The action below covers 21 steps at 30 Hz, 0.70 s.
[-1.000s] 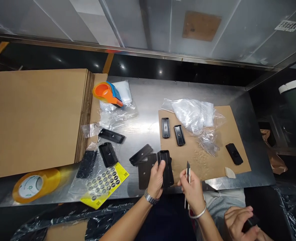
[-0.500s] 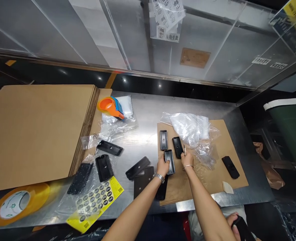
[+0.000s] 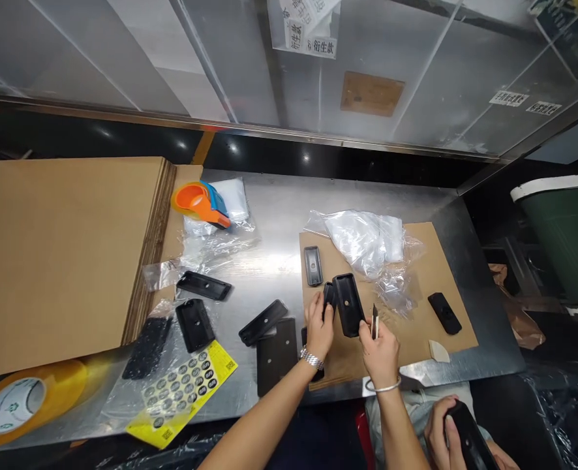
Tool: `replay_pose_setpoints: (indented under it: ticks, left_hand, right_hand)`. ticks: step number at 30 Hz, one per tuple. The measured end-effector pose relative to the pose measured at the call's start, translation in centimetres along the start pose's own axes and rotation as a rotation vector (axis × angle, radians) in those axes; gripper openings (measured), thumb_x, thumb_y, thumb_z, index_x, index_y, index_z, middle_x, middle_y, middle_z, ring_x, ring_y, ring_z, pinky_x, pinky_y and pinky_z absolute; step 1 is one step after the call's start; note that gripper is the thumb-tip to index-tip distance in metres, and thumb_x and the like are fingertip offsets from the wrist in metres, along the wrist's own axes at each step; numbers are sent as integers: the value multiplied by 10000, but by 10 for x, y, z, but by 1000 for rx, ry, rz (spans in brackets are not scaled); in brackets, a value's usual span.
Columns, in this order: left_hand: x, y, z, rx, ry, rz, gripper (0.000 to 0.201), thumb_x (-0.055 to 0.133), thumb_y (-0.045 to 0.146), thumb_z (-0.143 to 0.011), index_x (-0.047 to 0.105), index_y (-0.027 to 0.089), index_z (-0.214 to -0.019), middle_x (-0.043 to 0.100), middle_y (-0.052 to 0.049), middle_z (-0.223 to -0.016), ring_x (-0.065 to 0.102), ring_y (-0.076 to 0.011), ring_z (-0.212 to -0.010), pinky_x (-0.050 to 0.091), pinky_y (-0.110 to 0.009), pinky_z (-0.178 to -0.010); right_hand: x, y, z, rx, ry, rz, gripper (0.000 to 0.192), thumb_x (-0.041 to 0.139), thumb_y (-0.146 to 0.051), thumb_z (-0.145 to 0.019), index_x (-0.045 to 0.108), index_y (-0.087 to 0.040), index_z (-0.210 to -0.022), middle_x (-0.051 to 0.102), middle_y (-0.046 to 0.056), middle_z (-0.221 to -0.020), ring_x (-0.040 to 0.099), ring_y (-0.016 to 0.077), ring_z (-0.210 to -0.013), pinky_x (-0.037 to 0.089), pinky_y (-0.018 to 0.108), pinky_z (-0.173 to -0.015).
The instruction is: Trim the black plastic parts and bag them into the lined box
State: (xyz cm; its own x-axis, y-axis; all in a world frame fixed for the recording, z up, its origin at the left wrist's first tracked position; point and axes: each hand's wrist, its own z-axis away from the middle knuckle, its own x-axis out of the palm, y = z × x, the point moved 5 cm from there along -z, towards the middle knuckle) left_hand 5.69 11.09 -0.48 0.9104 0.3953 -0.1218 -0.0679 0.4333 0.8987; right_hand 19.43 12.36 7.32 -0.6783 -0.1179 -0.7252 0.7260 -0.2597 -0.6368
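Note:
My left hand [image 3: 318, 329] pinches a small black plastic part [image 3: 329, 295] just above the brown cardboard mat [image 3: 440, 261]. My right hand [image 3: 380, 349] holds a thin blade [image 3: 374, 321] upright. Its thumb and fingertips also grip the lower end of a larger black plastic part [image 3: 348, 303], which is tilted up beside the small one. The two parts touch side by side between my hands. Another black part [image 3: 313, 265] lies flat on the mat just beyond them.
A cardboard stack [image 3: 68, 254], tape roll [image 3: 15, 401], orange tape dispenser [image 3: 201, 199], yellow sticker sheet [image 3: 184, 391] and several loose black parts [image 3: 262, 321] lie to the left. Crumpled plastic bags [image 3: 367, 238] sit on the mat. Another person's hand [image 3: 440, 421] holds a black part at the bottom right.
My right hand has picked the larger black part off the mat and drawn back toward me. My left hand has shifted slightly with its smaller part. The view has moved a little.

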Motion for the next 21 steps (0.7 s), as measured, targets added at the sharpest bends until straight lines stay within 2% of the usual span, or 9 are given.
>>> replay_pose_setpoints:
  ticks: [1,3,5,6,8,10,13,17,21]
  left_hand:
    - [0,11,7,-8,-63,105,462,272,376,-853,419,163,-1235,402,-111,-1311,334,-225,-1216,263,-389,-998]
    - [5,32,22,-122,-249,559,557,187,501,-846,467,158,-1183,510,-121,-1199,462,-232,-1107,367,-386,-913]
    - [8,51,35,-277,-363,832,561,282,553,-811,529,132,-1088,579,-130,-1070,547,-232,-970,435,-362,-813]
    - [8,58,40,-348,-381,904,557,332,570,-789,559,119,-1024,602,-127,-994,576,-221,-888,457,-342,-758]
    - [5,67,44,-427,-366,990,528,397,579,-759,585,117,-934,616,-96,-867,591,-175,-732,474,-290,-655]
    - [-1,75,43,-422,-334,1052,513,405,581,-753,584,134,-932,603,-62,-799,570,-134,-636,465,-248,-582]
    - [-8,82,42,-380,-310,1114,489,392,570,-767,570,167,-979,588,-37,-782,550,-111,-600,446,-216,-533]
    - [-16,88,44,-335,-241,1121,500,378,582,-766,585,162,-944,587,-35,-761,545,-109,-588,433,-208,-512]
    - [-22,91,45,-273,-199,1085,511,378,589,-761,595,153,-919,592,-44,-763,546,-117,-589,425,-203,-488]
  right_hand:
    - [-1,-3,7,6,-18,-21,295,439,-388,-791,609,-148,-808,631,47,-676,571,150,-618,395,217,-591]
    - [-2,-11,18,3,-56,-32,288,443,-387,-795,605,-149,-807,619,36,-647,563,146,-597,392,218,-579]
    - [-3,-20,28,-36,-103,-54,286,440,-388,-804,599,-151,-821,615,35,-656,562,143,-606,389,218,-577]
    - [-4,-24,33,-58,-127,-84,290,433,-393,-811,594,-153,-836,610,32,-662,559,139,-607,388,216,-572]
    - [-9,-32,42,-76,-172,-195,313,385,-406,-841,565,-162,-919,586,12,-647,532,117,-560,384,205,-534]
    - [-17,-34,50,-48,-184,-312,340,301,-409,-876,508,-171,-1005,548,-16,-611,478,95,-482,375,196,-487]
    - [-29,-36,62,-39,-209,-321,318,239,-384,-899,479,-186,-961,527,-25,-600,458,85,-467,379,196,-496]
    - [-26,-42,81,-87,-419,-202,310,263,-373,-898,471,-198,-751,537,-18,-576,483,80,-458,372,189,-492]
    - [-12,-51,98,-89,-610,-195,326,216,-383,-903,465,-195,-808,547,-26,-527,493,76,-394,361,172,-432]
